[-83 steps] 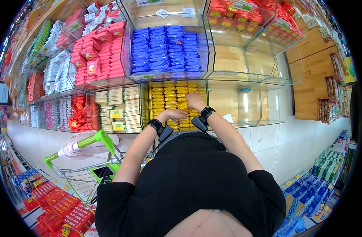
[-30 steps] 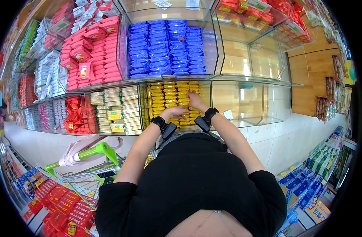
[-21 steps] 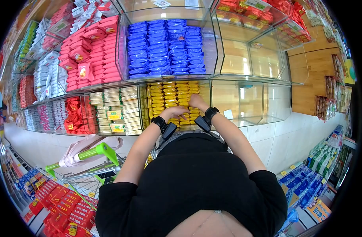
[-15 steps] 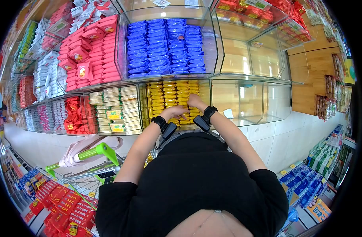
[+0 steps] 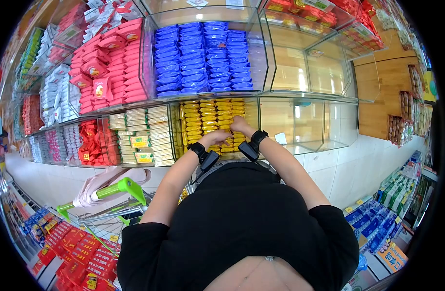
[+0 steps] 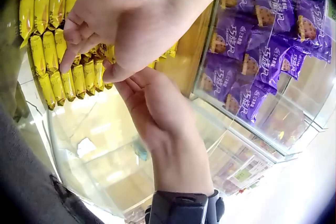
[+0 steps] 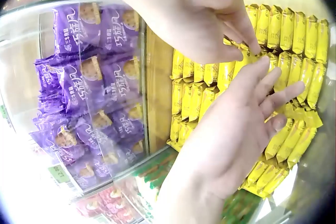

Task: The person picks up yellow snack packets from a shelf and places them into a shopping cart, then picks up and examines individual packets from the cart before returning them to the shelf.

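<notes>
Rows of yellow snack packets (image 5: 192, 119) lie in a clear-walled bin in the head view. Over their right-hand columns is my right hand (image 5: 240, 125), fingers curled down. The right wrist view has its thumb and index finger pinching a yellow packet (image 7: 241, 64) at its upper end. My left hand (image 5: 214, 138) sits just to the left and nearer my body. Its fingers (image 7: 283, 96) are spread and relaxed over the packets, the index tip close to the right hand's fingertips. In the left wrist view the left hand (image 6: 137, 24) partly hides the right hand (image 6: 163, 103).
Purple-blue cookie packets (image 5: 189, 58) fill the bin behind. Pale wafer packs (image 5: 137, 133) and pink packets (image 5: 120, 72) stand to the left, behind clear dividers. A bare bin (image 5: 300, 123) adjoins on the right. A cart with a green handle (image 5: 118, 186) is beside me.
The right hand has drawn back slightly toward me, its fingers going from outstretched to curled. The left hand stays nearly in place. The head view has shifted a little.
</notes>
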A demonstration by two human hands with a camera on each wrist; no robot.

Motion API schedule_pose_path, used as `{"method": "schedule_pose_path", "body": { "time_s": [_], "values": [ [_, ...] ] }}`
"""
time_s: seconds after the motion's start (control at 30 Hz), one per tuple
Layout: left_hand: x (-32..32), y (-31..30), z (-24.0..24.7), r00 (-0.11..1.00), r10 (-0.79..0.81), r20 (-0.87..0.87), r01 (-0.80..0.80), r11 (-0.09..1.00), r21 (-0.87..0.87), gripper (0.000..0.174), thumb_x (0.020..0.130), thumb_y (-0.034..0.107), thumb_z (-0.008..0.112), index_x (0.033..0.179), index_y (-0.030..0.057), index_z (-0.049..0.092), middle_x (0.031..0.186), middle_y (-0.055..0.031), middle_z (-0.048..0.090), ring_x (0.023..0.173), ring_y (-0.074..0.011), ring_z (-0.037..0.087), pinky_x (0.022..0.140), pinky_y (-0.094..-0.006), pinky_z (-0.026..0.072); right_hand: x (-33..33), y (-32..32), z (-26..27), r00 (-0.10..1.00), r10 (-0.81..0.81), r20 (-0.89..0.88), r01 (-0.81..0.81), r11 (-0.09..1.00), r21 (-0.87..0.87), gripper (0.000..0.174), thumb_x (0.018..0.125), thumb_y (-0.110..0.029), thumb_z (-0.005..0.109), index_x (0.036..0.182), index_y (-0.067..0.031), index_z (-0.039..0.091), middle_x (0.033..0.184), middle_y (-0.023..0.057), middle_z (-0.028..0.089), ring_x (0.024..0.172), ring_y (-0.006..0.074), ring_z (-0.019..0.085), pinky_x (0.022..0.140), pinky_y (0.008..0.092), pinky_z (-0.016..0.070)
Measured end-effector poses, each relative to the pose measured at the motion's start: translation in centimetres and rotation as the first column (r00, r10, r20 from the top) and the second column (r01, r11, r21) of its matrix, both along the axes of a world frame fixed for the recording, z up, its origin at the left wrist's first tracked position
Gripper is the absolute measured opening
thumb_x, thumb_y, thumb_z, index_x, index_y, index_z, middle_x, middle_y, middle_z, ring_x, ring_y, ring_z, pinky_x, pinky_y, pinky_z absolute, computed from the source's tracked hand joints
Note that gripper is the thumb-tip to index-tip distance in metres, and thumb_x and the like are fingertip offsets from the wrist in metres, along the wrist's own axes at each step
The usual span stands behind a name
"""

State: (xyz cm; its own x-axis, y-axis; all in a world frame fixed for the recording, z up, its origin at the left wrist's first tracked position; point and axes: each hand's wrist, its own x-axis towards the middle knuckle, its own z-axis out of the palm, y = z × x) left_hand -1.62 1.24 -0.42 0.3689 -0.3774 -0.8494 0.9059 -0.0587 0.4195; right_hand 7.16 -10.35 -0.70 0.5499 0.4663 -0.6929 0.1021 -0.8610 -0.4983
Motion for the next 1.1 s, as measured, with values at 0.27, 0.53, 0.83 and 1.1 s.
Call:
{"method": "schedule_pose_path", "body": {
  "time_s": [0.27,0.53,0.83,1.1],
  "values": [
    [-0.1,-0.5,-0.4,0.998,0.058,-0.001,-0.058,0.998,0.026,0.054,0.082,0.027,0.051,0.121,-0.0036,0.029,0.096,-0.0109,0.051,0.071,-0.013,0.059,0.042,-0.0214,0.0313,-0.3,0.1,0.2,0.958,-0.236,-0.161,0.237,0.971,-0.013,0.04,0.057,-0.005,0.056,0.094,0.0098,0.052,0.097,0.0248,0.054,0.085,0.0329,0.056,0.067,0.0343,0.0441],
    [0.3,-0.1,1.6,0.995,-0.09,-0.039,0.091,0.996,0.018,0.05,0.087,0.027,0.042,0.127,0.0011,0.025,0.123,-0.0103,0.037,0.085,-0.0149,0.057,0.053,-0.024,0.0407,-0.3,-0.1,-2.5,0.952,-0.246,-0.184,0.254,0.967,0.021,0.022,0.063,-0.004,0.052,0.079,0.0103,0.053,0.076,0.0249,0.058,0.067,0.0302,0.06,0.046,0.0362,0.0425],
    [-0.1,-0.2,1.5,1.0,-0.016,-0.011,0.016,1.0,-0.003,0.052,0.088,0.026,0.039,0.128,-0.0022,0.021,0.13,-0.0191,0.028,0.094,-0.0237,0.055,0.071,-0.0299,0.047,-0.4,-0.9,-3.5,0.946,-0.221,-0.239,0.248,0.964,0.091,0.01,0.059,-0.006,0.055,0.055,0.0036,0.054,0.053,0.018,0.053,0.047,0.024,0.056,0.04,0.0341,0.0402],
    [-0.9,0.7,2.8,0.996,0.051,0.066,-0.046,0.996,-0.081,0.051,0.089,0.027,0.038,0.126,-0.0047,0.023,0.125,-0.0235,0.032,0.098,-0.0274,0.053,0.077,-0.0323,0.0462,0.6,-0.1,0.0,0.993,0.062,-0.103,-0.069,0.995,-0.069,0.027,0.065,-0.012,0.061,0.078,0.0099,0.056,0.063,0.0176,0.057,0.05,0.0217,0.056,0.043,0.0314,0.044]
  ]
}}
